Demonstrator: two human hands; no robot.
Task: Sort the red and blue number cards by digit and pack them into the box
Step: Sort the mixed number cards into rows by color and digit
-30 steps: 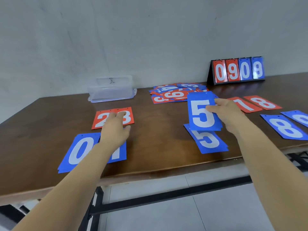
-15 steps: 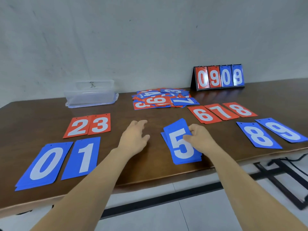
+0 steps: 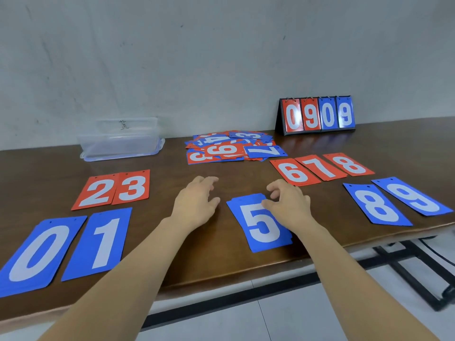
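Observation:
A small stack of blue 5 cards (image 3: 261, 225) lies near the table's front edge. My right hand (image 3: 286, 200) hovers over its top right corner with fingers loosely curled and nothing in them. My left hand (image 3: 197, 200) is open just left of the stack, above bare wood. Blue 0 (image 3: 37, 254) and blue 1 (image 3: 101, 242) lie at front left, with red 2 (image 3: 96, 193) and red 3 (image 3: 133, 188) behind them. Red 6 (image 3: 294, 172), 7 (image 3: 320, 167) and 8 (image 3: 348, 164) sit to the right, then blue 8 (image 3: 376, 204) and blue 9 (image 3: 416, 196). An unsorted pile (image 3: 234, 147) lies at the back centre.
A clear plastic box (image 3: 120, 139) stands at the back left by the wall. A black flip scoreboard (image 3: 317, 115) reading 0909 stands at the back right. The brown table (image 3: 221, 262) ends close in front of me; black frame bars and a cable show below right.
My right hand laid a blue 5 card on the 5 stack and let go. My left hand moved from the red 2 and 3 cards toward the table's centre. The view shifted left.

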